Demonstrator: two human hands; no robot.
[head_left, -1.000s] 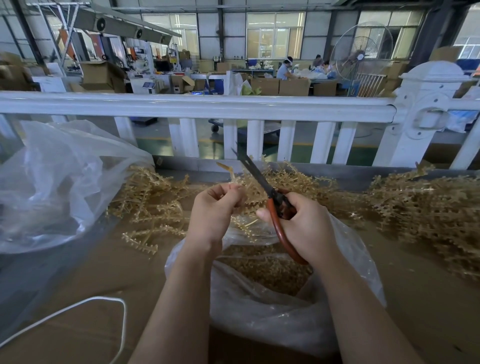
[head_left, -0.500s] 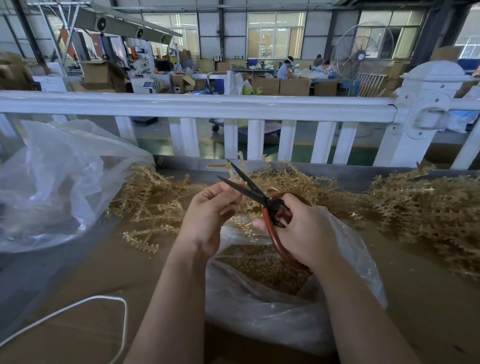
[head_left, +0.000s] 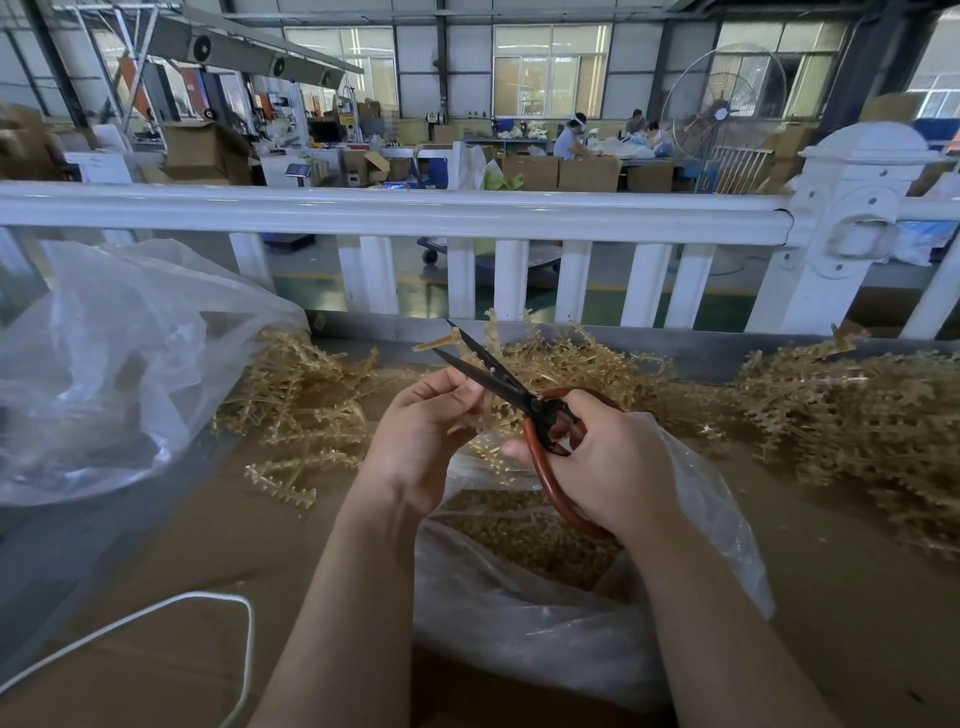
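Head view: the left hand (head_left: 415, 441) pinches a tan plastic strip (head_left: 435, 343) above the open bag (head_left: 571, 623) on the table (head_left: 156, 597). The right hand (head_left: 608, 467) has its fingers curled through the handles of the scissors (head_left: 498, 382), whose blades are open astride the strip's tip. This looks like the trimming step; next, the blades need to close squarely.

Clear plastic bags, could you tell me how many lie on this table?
2: the left bag lies crumpled far left; the near bag sits open centre front, holding cut pieces.

Left hand (head_left: 415, 447), right hand (head_left: 618, 467): both bare; forearms bare to frame edge.
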